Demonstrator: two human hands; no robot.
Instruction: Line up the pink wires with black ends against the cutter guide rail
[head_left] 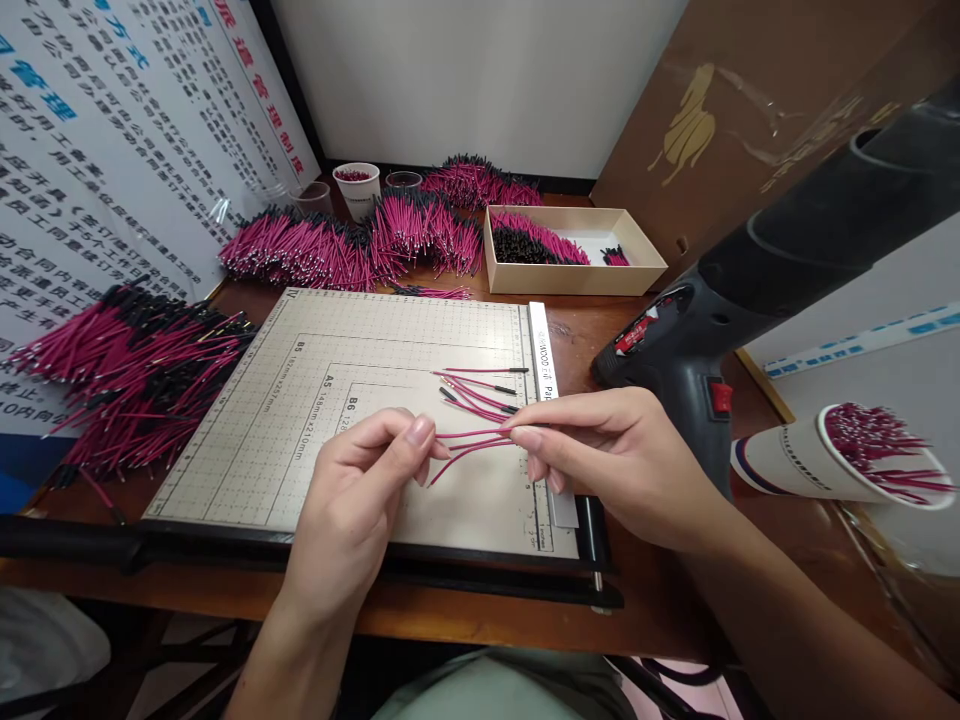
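Over the cream paper cutter board (315,350) I hold a few thin magenta wires (474,442) between both hands. My left hand (375,460) is closed in a pinch at the left end of one wire. My right hand (592,440) pinches the same wires at their right side, its fingertips hiding their ends there. One wire curves down to the left with its end free. Just beyond my fingers, several loose wires (480,386) with black sleeves at one end lie on the board, close to its white right-hand strip (551,400).
Piles of black-tipped magenta wires (300,250) lie behind and left of the board. A cardboard tray (577,280) holds more. At right stand a black heat gun (675,340) and a paper cup (780,455) of wires. Another paper cup (358,195) stands at the back.
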